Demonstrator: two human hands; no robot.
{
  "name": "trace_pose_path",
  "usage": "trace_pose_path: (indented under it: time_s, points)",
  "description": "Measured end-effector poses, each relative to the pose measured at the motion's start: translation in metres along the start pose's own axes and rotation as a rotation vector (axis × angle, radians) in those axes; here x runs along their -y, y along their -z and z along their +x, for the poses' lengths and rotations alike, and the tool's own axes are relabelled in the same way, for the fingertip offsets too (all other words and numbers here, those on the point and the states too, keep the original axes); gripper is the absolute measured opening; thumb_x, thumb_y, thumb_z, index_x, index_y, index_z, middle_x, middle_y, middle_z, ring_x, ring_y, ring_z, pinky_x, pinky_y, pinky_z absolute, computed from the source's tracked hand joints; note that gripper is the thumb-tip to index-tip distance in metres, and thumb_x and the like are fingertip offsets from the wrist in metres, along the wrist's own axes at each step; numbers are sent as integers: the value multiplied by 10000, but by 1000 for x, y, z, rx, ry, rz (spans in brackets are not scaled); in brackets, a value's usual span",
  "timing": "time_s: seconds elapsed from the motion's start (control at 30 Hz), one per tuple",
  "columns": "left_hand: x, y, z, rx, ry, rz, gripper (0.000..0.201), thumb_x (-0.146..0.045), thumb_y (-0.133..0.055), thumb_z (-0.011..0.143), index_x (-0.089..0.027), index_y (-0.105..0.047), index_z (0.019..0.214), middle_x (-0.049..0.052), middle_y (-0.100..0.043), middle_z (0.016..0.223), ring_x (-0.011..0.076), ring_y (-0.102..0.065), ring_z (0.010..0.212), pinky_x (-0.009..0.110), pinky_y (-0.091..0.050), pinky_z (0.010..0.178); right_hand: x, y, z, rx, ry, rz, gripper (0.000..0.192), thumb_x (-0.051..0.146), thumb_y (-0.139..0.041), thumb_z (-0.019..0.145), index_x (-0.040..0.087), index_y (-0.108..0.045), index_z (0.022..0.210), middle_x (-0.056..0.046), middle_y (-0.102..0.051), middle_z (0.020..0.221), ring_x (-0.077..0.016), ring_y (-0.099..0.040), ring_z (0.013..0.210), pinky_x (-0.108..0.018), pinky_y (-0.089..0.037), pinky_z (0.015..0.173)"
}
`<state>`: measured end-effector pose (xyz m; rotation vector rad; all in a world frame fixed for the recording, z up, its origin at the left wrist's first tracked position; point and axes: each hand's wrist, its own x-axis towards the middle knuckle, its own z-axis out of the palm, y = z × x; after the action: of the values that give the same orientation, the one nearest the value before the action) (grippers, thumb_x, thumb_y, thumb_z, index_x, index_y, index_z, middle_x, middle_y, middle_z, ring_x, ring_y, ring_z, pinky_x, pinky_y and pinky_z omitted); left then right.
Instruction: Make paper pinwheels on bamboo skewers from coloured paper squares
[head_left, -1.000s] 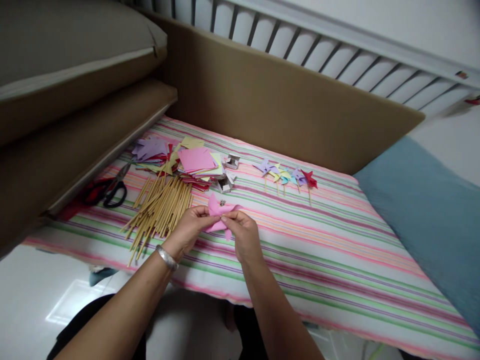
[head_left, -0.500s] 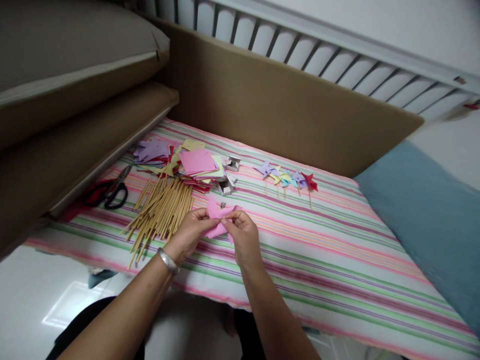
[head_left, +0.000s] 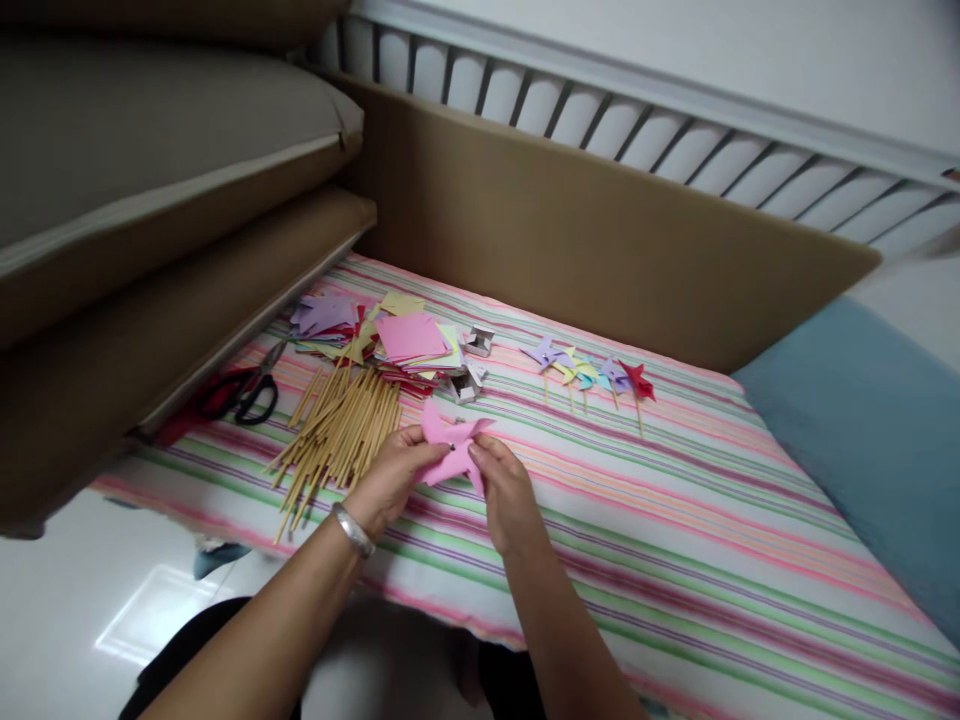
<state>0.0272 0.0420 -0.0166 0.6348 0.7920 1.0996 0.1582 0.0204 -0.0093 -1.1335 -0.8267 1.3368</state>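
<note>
Between my hands is a pink paper pinwheel [head_left: 459,452], its blades folded in and a small dark pin at its centre. My left hand [head_left: 397,468] pinches its left side, thumb on top near the pin. On the right side, my right hand [head_left: 506,485] grips another blade between thumb and fingers. Just left of my left hand lies a loose heap of thin wooden sticks [head_left: 341,425]. Behind the pinwheel sit a stack of square coloured papers [head_left: 411,338] and two small open boxes [head_left: 466,382]. Whether a stick is attached to the pink pinwheel I cannot tell.
Black-handled scissors [head_left: 247,390] lie at the left beside the cushions [head_left: 225,290]. Purple cut papers [head_left: 326,313] are piled behind the sticks. Several pinwheels on sticks, a red one [head_left: 637,382] among them, lie at the back right on the striped cloth [head_left: 675,520].
My fingers have parted from the pinwheel's centre toward its sides, so the dark pin now shows. The whole view has shifted slightly, with things appearing lower and further right.
</note>
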Motion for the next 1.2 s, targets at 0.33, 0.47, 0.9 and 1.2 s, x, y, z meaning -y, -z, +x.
trace_pose_path:
  time_s: [0.33, 0.47, 0.9, 1.2]
  points:
    - [9, -4, 2, -58, -16, 98, 221, -253, -765, 487, -120, -650, 621, -2, -589, 571, 89, -490, 514, 227, -357, 543, -5, 4, 3, 11, -62, -79, 168, 242, -777, 549, 194, -626, 607, 47, -551, 496, -101, -452, 472, -243, -371, 486]
    - [11, -5, -1, -56, -4, 130, 222, -257, -753, 501, -119, -630, 625, -5, -571, 569, 81, -471, 497, 224, -345, 524, -6, 4, 5, 34, -71, -85, 191, 244, -770, 550, 178, -669, 698, 10, -628, 596, -104, -465, 493, -234, -336, 445]
    - [-64, 81, 23, -585, -250, 1257, 91, -179, -585, 632, -180, -673, 655, 69, -690, 726, 203, -608, 740, 274, -413, 676, 27, 25, 16, 134, -44, 198, 170, 232, -782, 550, 196, -678, 679, 2, -645, 621, -130, -532, 551, -265, -405, 526]
    - [-72, 71, 49, -558, 41, 1656, 160, -182, -610, 594, -101, -704, 694, 237, -693, 827, 310, -646, 827, 319, -421, 667, 23, 33, 19, 124, -56, 273, 232, 189, -789, 540, 173, -687, 747, 12, -641, 655, -104, -509, 581, -225, -375, 521]
